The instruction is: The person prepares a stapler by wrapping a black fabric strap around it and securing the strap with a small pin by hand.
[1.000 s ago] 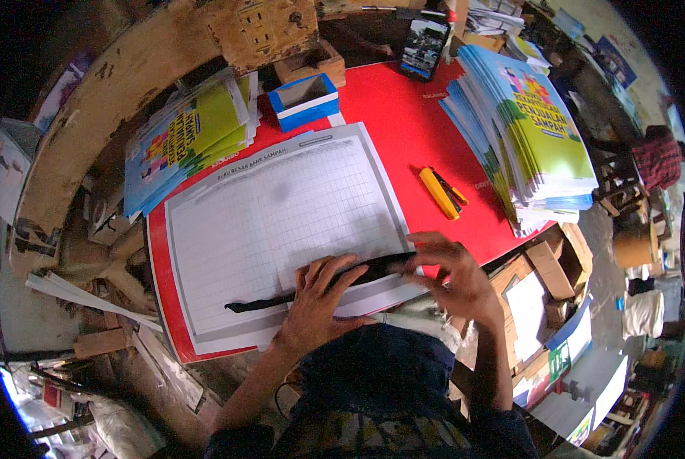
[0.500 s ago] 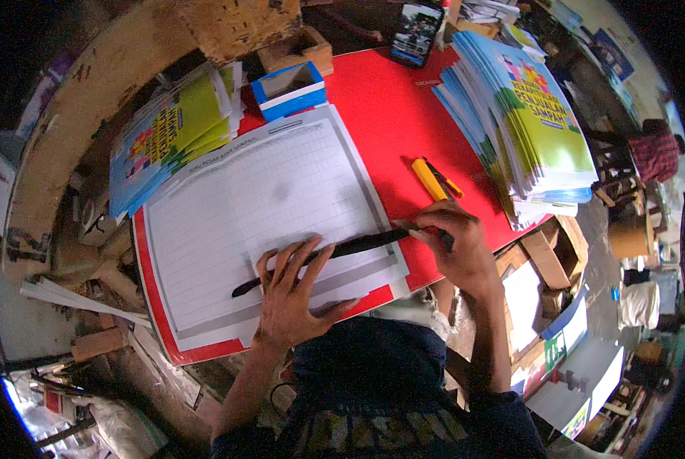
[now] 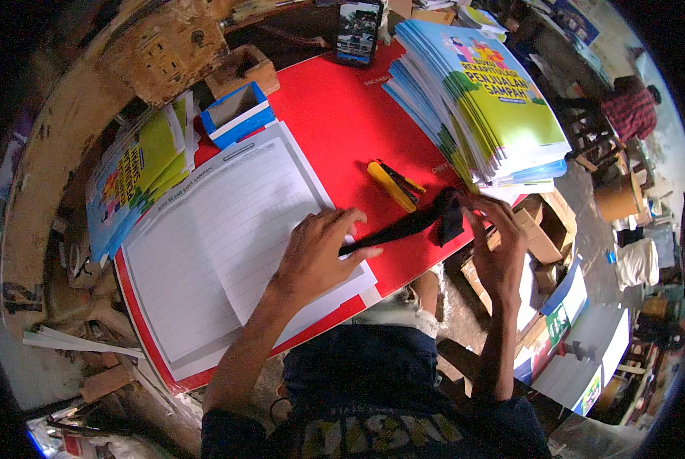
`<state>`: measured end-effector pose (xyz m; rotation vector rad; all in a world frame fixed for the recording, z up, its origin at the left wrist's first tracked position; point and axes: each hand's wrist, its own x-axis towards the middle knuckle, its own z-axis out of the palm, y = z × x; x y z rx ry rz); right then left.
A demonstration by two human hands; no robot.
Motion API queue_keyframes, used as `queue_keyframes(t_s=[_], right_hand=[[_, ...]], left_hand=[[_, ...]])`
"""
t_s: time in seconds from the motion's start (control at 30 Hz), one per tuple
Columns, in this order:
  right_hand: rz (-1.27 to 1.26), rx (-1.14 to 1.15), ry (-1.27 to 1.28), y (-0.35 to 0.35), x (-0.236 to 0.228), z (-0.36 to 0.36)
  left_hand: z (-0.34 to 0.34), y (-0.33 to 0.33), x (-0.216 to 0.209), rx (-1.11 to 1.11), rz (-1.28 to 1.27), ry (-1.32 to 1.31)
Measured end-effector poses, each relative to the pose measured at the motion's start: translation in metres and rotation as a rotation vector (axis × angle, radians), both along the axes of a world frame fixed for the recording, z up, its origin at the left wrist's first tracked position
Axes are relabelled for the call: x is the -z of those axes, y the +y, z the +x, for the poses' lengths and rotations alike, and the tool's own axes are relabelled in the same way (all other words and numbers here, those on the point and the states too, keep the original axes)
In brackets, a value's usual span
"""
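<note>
A long black strip (image 3: 403, 228), apparently limp like cloth or tape, runs across the red tabletop (image 3: 312, 99) at the near right. My right hand (image 3: 503, 237) pinches its wider, bunched right end at the table's edge. The strip's other end reaches between the thumb and fingers of my left hand (image 3: 312, 256), which are apart and curved around it without closing. Beneath that hand lies a stack of white gridded sheets (image 3: 258, 222), with a crease down the top one. Just beyond the strip sits a yellow-and-black stapler-like tool (image 3: 392, 186).
A tall pile of blue-green booklets (image 3: 488, 107) stands at the far right, another booklet stack (image 3: 139, 168) at the left. A blue-and-white box (image 3: 239, 115), a wooden box (image 3: 239, 73) and an upright phone (image 3: 357, 34) line the back. Cardboard boxes (image 3: 541, 229) stand beside the table.
The black strip has left the sheets and shifted right, its right end now bunched. My left hand has lifted off the paper and moved right; the right hand has moved right.
</note>
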<state>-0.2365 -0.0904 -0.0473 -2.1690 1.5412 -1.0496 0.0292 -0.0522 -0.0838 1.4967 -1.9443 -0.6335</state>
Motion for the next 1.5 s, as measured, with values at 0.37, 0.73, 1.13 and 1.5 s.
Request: queue_keyframes(t_s=[0.37,0.73,1.13,1.5], right_hand=[[0.323,0.097,-0.148,0.058,0.032,0.014],[0.451,0.237,-0.279,0.079,0.034,0.007],[0.281,0.013,-0.129,0.066,0.041,0.023],[0.165,-0.067,-0.084,0.060,0.053,0.033]], left_hand=[[0.009,0.027,-0.035,0.107,0.507,0.077],[-0.023,-0.081,0.012,0.793,-0.030,-0.054],[-0.022,-0.080,0.029,0.760,-0.049,-0.202],[-0.021,-0.082,0.025,0.785,-0.111,-0.313]])
